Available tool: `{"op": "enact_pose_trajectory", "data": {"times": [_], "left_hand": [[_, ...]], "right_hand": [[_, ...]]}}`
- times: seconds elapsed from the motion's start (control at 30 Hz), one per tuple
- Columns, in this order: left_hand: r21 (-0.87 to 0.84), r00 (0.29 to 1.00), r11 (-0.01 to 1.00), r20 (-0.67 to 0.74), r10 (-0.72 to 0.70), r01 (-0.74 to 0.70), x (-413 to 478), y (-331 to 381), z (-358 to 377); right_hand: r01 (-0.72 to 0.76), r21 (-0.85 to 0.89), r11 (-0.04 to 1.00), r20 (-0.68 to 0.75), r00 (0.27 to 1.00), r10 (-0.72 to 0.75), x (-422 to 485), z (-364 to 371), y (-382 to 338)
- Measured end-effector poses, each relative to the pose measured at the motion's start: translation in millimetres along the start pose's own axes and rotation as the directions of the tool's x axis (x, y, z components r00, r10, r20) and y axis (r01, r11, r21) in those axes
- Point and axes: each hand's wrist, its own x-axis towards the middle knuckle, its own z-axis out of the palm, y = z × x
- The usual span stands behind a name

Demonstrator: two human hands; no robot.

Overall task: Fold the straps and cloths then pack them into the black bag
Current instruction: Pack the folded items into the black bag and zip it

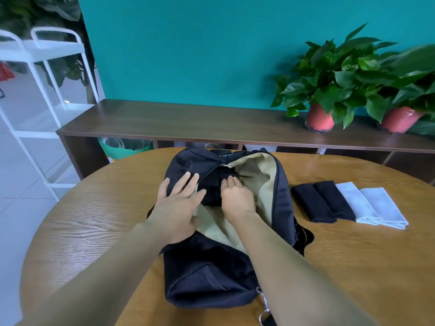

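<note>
The black bag [207, 278] lies unzipped in the middle of the round wooden table [94, 222], its tan lining showing. My left hand [179, 205] rests flat on the bag's left flap, fingers spread. My right hand [237, 196] reaches inside the opening and presses on a folded black item [211, 191] lying in the bag. To the right of the bag, two folded black cloths [322, 202] and two folded white cloths [374, 204] lie side by side on the table.
A metal clip [263, 311] on the bag's strap hangs at the table's near edge. Behind the table stands a long dark wooden bench [188, 123] with two potted plants [329, 90]. A white metal rack [40, 90] stands at the left.
</note>
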Motion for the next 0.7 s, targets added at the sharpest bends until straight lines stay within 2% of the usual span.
{"op": "enact_pose_trajectory", "data": {"times": [0.13, 0.27, 0.33, 0.4, 0.47, 0.6, 0.7], "left_hand": [[0.007, 0.997, 0.998, -0.051, 0.059, -0.058, -6.4, 12.0, -4.8], [-0.025, 0.973, 0.975, -0.081, 0.216, -0.219, -15.7, 39.0, -2.8], [-0.041, 0.967, 0.967, 0.017, 0.253, -0.252, -19.0, 48.3, 1.9], [-0.009, 0.967, 0.973, 0.103, 0.232, -0.232, -21.4, 52.0, 4.1], [0.007, 0.975, 0.979, 0.091, 0.204, -0.205, -25.3, 52.1, 1.4], [0.136, 0.984, 0.975, -0.024, 0.178, -0.173, -40.3, 46.8, -6.2], [0.191, 0.994, 0.975, -0.005, 0.113, -0.11, -53.9, 38.0, -5.2]], "right_hand": [[-0.007, 0.06, 0.998, -0.065, 0.998, 0.01, -9.4, -16.8, 1.8], [0.026, 0.062, 0.998, -0.164, 0.986, -0.016, -43.2, -38.8, -1.3], [0.045, -0.064, 0.997, -0.087, 0.995, -0.05, -68.9, -45.5, -0.5], [0.088, -0.25, 0.964, 0.115, 0.992, -0.061, -93.2, -44.0, 2.7], [0.135, -0.351, 0.927, 0.265, 0.963, -0.04, -107.4, -39.3, 8.4], [0.141, -0.391, 0.91, 0.327, 0.945, -0.006, -111.8, -27.4, 19.3], [0.142, -0.386, 0.912, 0.33, 0.944, -0.008, -113.5, -23.1, 24.0]]}}
